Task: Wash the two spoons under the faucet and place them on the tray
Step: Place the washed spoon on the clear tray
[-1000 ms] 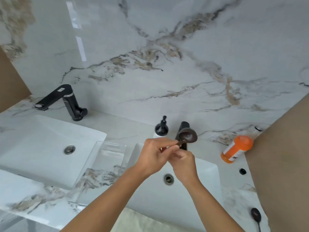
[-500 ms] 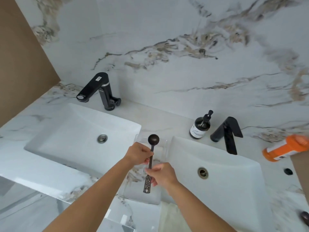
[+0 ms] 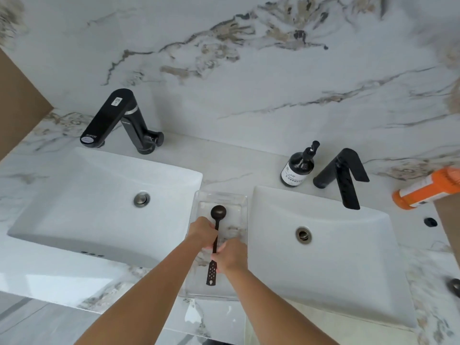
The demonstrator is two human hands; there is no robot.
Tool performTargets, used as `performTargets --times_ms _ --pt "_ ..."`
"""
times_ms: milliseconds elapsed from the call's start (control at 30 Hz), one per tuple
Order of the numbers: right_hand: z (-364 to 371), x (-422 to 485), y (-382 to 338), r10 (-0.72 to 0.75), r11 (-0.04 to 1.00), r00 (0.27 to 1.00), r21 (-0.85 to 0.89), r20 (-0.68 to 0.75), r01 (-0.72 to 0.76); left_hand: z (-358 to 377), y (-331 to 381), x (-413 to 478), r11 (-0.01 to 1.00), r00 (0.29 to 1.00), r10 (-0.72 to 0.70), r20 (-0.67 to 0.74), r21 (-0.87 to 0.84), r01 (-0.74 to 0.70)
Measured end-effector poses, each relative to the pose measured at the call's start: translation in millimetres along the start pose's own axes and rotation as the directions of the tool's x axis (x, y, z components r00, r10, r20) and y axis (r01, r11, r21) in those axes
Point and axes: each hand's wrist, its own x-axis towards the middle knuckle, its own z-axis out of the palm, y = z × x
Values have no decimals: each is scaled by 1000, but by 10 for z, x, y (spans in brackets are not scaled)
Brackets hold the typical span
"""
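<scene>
A dark long-handled spoon (image 3: pixel 216 242) lies lengthwise over the clear tray (image 3: pixel 239 202), bowl at the far end, perforated handle tip near me. My left hand (image 3: pixel 202 232) grips its stem just below the bowl. My right hand (image 3: pixel 230 257) grips the handle lower down. The tray sits on the marble counter between two white sinks. Whether the spoon touches the tray floor I cannot tell. The bowl of a second dark spoon (image 3: pixel 454 285) shows at the right edge of the counter. A black faucet (image 3: pixel 344 175) stands behind the right sink (image 3: pixel 348 270).
The left sink (image 3: pixel 74 207) has a bigger black faucet (image 3: pixel 119 120) behind it. A dark soap pump bottle (image 3: pixel 298 168) stands beside the right faucet. An orange bottle (image 3: pixel 428 188) lies on the counter at far right. A marble wall rises behind.
Both hands carried the spoon leftward from under the right faucet to over the tray, then lowered it. The view shifted left with them.
</scene>
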Motion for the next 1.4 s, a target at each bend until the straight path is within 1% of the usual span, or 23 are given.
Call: performTargets --times_ms 167,233,300,400,467,533,600,667,733,800,867,933,967,1067,1167,1267,1400 --pt "47 13 24 30 998 1000 50 -1 -30 20 37 20 998 999 -20 -40 62 22" --pt "64 32 51 28 999 1000 40 8 -28 25 48 27 997 999 -27 -43 74 30" --pt "58 21 56 25 1000 1000 12 -11 -25 22 51 44 996 999 -40 -36 78 43" --pt "47 -34 45 43 997 997 67 -64 -39 8 58 78 993 998 -56 -10 103 57" --pt "13 -97 12 43 996 996 78 -74 -37 -9 67 98 993 997 -72 -4 92 72" --pt "-34 -140 -7 30 998 998 61 -51 -27 -34 76 96 994 996 -88 18 71 86" --pt "-124 -190 -46 -16 1000 999 10 35 16 -89 136 57 993 994 -99 46 67 96" --pt "-232 -228 -78 -58 996 996 -57 63 62 -152 240 -10 990 995 -88 41 112 83" --pt "-376 -264 -77 -83 996 996 -24 43 84 -166 399 -111 982 999 -31 13 186 28" --pt "-605 -294 -34 -118 989 992 84 -46 122 -103 602 -211 962 995 94 -22 260 -85" --pt "-917 -323 76 -109 972 983 192 -148 137 43 844 -320 932 973 227 -43 298 -205" --pt "-1282 -319 271 -85 964 971 230 -222 136 264 1111 -439 911 945 327 -12 271 -312" --pt "-1468 -298 400 -68 963 965 236 -255 130 385 1252 -509 904 935 354 21 247 -348" --pt "-2060 -249 794 17 952 938 291 -347 90 779 1672 -736 915 929 339 145 176 -362" --pt "-2653 -213 1083 52 927 914 361 -403 107 1162 1999 -961 919 918 290 272 187 -346" --pt "-3151 -233 1373 45 910 912 394 -407 130 1595 2226 -1172 922 911 244 331 211 -324" --pt "-3602 -228 2024 77 918 909 385 -409 95 2344 2465 -1403 923 908 188 375 247 -294"
